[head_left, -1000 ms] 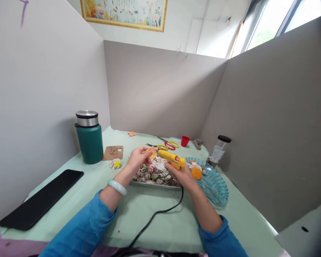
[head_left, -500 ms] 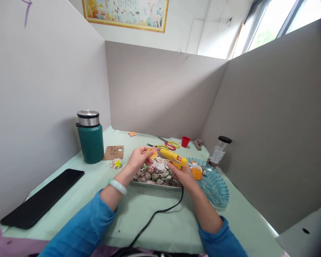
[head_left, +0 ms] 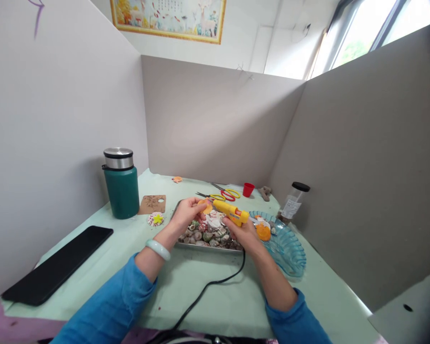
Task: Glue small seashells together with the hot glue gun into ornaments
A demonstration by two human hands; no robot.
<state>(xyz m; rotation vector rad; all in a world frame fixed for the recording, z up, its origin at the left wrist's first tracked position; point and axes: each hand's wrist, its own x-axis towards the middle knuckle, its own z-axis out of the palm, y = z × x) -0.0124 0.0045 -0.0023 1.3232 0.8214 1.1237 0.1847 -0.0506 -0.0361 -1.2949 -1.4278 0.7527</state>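
Observation:
My left hand [head_left: 187, 213] pinches an orange shell [head_left: 206, 207] between thumb and fingertips, above a metal tray [head_left: 208, 248] heaped with small shells [head_left: 204, 234]. Wrapped round the grip of a yellow glue gun [head_left: 229, 210] is my right hand [head_left: 241, 232]. The gun's nozzle points left and lies at the orange shell's edge; whether they touch I cannot tell. A black cord [head_left: 208, 285] runs from the gun's handle toward the table's front edge. To the right, a blue scalloped plate [head_left: 290, 253] bears an orange shell piece [head_left: 263, 232] and several other shells.
Scissors [head_left: 230, 193] and a red cup [head_left: 248, 189] lie beyond the tray. A green flask [head_left: 120, 184], a brown board [head_left: 153, 204], a shell with a yellow starfish shape [head_left: 156, 219] and a black slab [head_left: 59, 265] are left. A lidded jar [head_left: 294, 203] stands right, by the partition [head_left: 358, 181].
The glue gun and my right hand have shifted slightly left, bringing the nozzle nearer the orange shell. The shell has turned a little in my left fingers.

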